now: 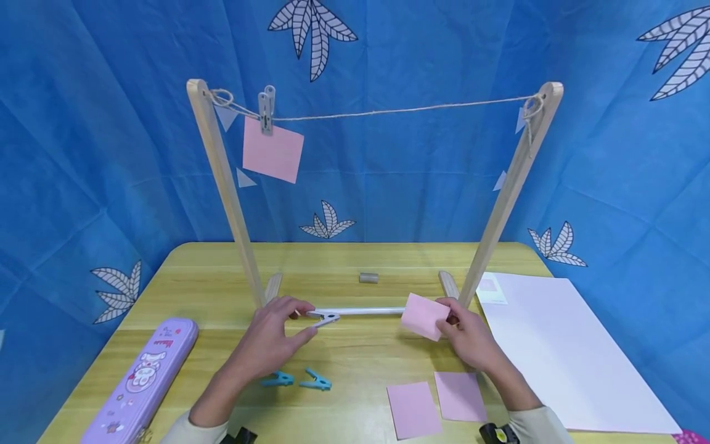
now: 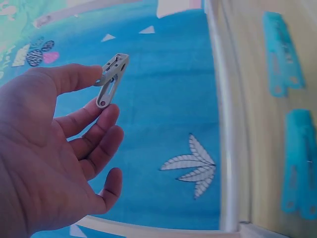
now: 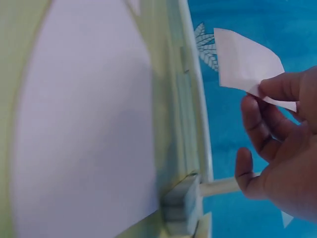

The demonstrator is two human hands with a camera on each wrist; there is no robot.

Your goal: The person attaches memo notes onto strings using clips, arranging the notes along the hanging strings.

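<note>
The left hand (image 1: 272, 336) pinches a grey clothespin (image 1: 326, 318) by its splayed handles, and the right hand (image 1: 471, 336) pinches a pink paper (image 1: 423, 316) at its right edge, so both grips are occupied. I judge the key relation to be the one between these two: the clothespin lies just right of the left palm, its long axis roughly left to right and its nose toward the paper — yet the two are well apart, not touching. Above them and farther away, a string (image 1: 388, 112) runs left to right, tied between a left post (image 1: 233, 197) and a right post (image 1: 510, 191); each hand is nearer the post on its own side. Toward the string's left end, another clip (image 1: 266, 112) holds a hung sheet (image 1: 273, 154). On the near surface (image 1: 344, 351) lie two teal clips (image 1: 316, 380) and, farther right, two loose sheets (image 1: 413, 410).
</note>
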